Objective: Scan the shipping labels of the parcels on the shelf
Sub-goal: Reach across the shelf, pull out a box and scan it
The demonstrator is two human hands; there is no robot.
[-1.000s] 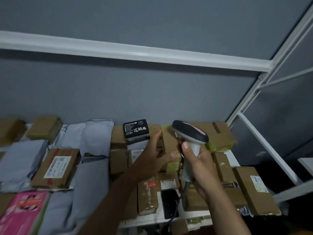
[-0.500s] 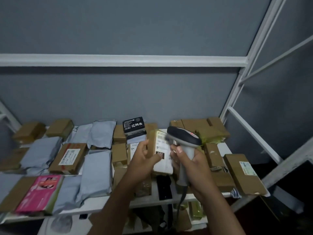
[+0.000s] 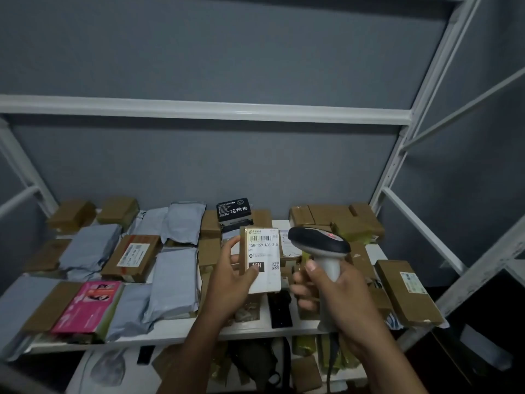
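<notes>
My left hand grips a small brown parcel upright above the shelf, thumb on its white shipping label, whose barcode faces me. My right hand holds the grey handle of a barcode scanner, its dark head just right of the parcel's top edge, with a small red light on it. The scanner's cable hangs down below my wrist. The white shelf under both hands is covered with parcels.
Brown boxes, grey mailer bags, a black box and a pink package lie on the shelf. A labelled long box sits at the right edge. White frame uprights stand right; more items lie on the lower shelf.
My left hand lifted the parcel off the shelf and turned its label toward me. The scanner stays in my right hand beside it. The view tilted down and pulled back.
</notes>
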